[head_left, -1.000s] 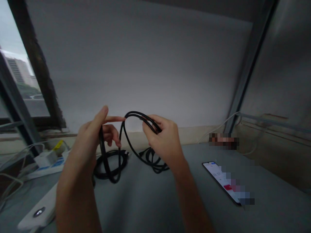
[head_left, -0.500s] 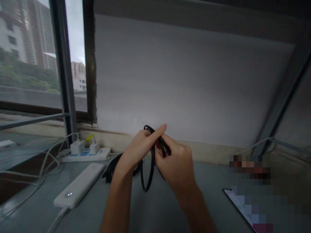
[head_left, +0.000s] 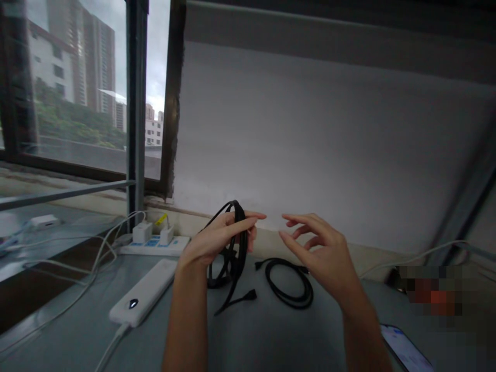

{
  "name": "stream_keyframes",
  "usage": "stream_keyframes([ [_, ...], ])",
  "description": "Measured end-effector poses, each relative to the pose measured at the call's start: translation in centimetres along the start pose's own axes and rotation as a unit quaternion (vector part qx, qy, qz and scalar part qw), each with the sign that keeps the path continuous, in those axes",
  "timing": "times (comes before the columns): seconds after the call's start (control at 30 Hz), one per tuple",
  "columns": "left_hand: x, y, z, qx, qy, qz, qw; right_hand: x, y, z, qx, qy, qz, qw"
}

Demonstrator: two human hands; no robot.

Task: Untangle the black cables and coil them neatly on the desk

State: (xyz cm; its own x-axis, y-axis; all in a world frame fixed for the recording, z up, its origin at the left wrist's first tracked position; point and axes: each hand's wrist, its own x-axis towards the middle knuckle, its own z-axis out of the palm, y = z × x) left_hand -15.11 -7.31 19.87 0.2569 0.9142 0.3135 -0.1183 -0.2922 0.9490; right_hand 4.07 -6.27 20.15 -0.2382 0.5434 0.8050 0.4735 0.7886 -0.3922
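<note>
Black cable (head_left: 243, 245) hangs in loose loops from our left hand (head_left: 217, 236), apparently pinched between thumb and fingers above the grey table (head_left: 279, 341); our right hand (head_left: 323, 245) is empty, fingers spread, well apart. If our pinch slackens, the loops could slip and unwind, or the plug (head_left: 251, 294) that seems to trail below could snag. The cord looks smooth, rubbery and springy, the plug blocky, the neighbouring coil (head_left: 310, 292) roughly oval.
</note>
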Motion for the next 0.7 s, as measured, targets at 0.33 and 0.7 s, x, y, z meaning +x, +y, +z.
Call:
stream_keyframes([
  [0.33, -1.6, 1.3, 1.3, 0.159, -0.046, -0.004, 0.986, 0.1, 0.6, 0.5, -0.038, 0.057, -0.070, 0.995],
  [0.7, 1.5, 0.4, 2.9, 0.485, 0.244, 0.039, 0.839, 0.7, 3.2, 2.0, -0.061, 0.065, -0.089, 0.992],
])
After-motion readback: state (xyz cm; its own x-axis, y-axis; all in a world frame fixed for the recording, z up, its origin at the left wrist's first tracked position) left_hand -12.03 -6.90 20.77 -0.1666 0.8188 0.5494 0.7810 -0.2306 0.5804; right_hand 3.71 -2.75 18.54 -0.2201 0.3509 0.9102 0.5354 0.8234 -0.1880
